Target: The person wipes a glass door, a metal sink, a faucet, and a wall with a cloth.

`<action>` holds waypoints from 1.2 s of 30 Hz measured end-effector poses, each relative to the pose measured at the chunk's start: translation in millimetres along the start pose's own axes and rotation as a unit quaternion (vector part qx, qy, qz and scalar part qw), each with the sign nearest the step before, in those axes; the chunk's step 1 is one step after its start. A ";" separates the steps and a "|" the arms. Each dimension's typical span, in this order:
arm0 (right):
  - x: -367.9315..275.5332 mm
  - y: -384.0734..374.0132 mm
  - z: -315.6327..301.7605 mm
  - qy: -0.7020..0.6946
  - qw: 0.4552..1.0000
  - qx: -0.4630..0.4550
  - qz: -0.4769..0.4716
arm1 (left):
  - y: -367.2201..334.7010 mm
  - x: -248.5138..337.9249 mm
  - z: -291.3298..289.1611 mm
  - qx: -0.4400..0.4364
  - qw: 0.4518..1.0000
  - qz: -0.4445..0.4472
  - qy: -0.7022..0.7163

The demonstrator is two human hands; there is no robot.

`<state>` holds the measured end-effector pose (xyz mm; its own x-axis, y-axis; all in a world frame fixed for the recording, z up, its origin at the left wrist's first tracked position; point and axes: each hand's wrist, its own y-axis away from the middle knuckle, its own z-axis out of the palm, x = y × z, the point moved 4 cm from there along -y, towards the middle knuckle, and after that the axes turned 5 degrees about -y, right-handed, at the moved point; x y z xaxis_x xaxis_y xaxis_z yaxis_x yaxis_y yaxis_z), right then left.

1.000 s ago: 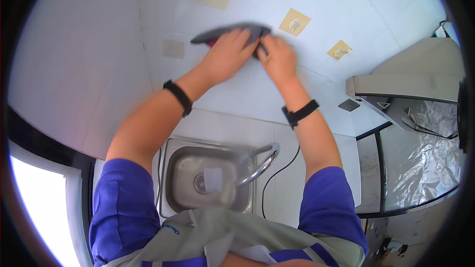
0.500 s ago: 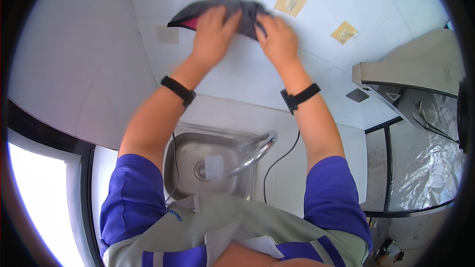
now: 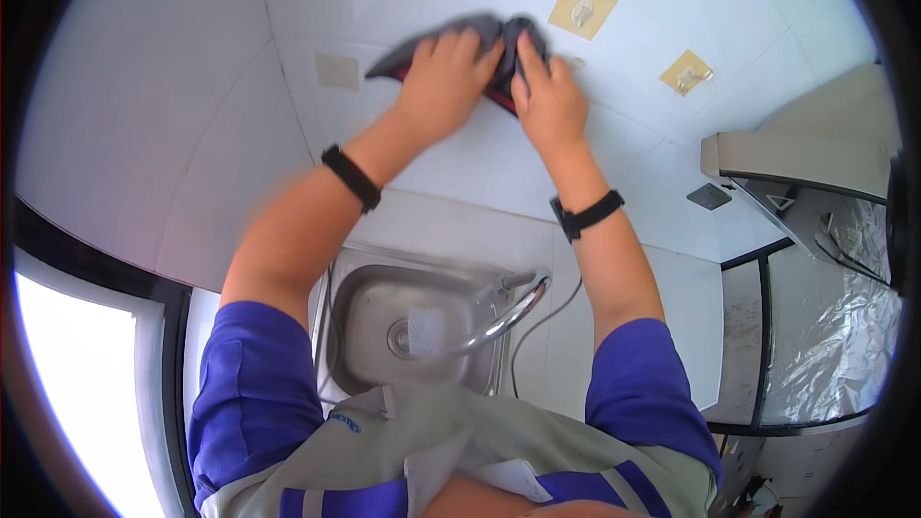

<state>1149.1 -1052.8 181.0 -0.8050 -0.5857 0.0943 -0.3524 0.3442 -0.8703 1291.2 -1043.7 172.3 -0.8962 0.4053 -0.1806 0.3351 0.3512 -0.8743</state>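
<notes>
Against the white wall, a dark grey cloth (image 3: 408, 56) with a pinkish-red underside is bunched between my two hands. My left hand (image 3: 446, 84) is pressed over its middle, fingers curled into the fabric. Gathered folds at the cloth's right end are pinched by my right hand (image 3: 554, 101). A clear wall hook (image 3: 576, 63) shows just beside the right hand's fingers. Parts of the cloth under both hands are hidden. Each wrist wears a black band.
Below my arms is a steel sink (image 3: 360, 278) with a curved chrome faucet (image 3: 513, 315). More clear hooks on yellowish squares (image 3: 568, 14) dot the wall. A dark wall socket (image 3: 709, 196) and a cabinet-like unit with a glossy foil-like panel (image 3: 825, 326) stand at right. A bright window (image 3: 82, 374) is at left.
Both hands have moved the cloth a little down and to the right along the wall, bunching it more. A hook now shows beside my right hand. The whole view has shifted slightly.
</notes>
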 end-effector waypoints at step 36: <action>-33.2 -0.8 8.3 0.171 0.979 -0.109 -0.030 | 11.6 14.6 15.4 0.035 0.993 -0.059 0.097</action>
<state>1180.1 -1039.7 174.6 -0.8794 -0.3423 0.3308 -0.4672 0.4877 -0.7374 1277.5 -1046.8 152.6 -0.8531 0.5217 0.0084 0.2039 0.3481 -0.9150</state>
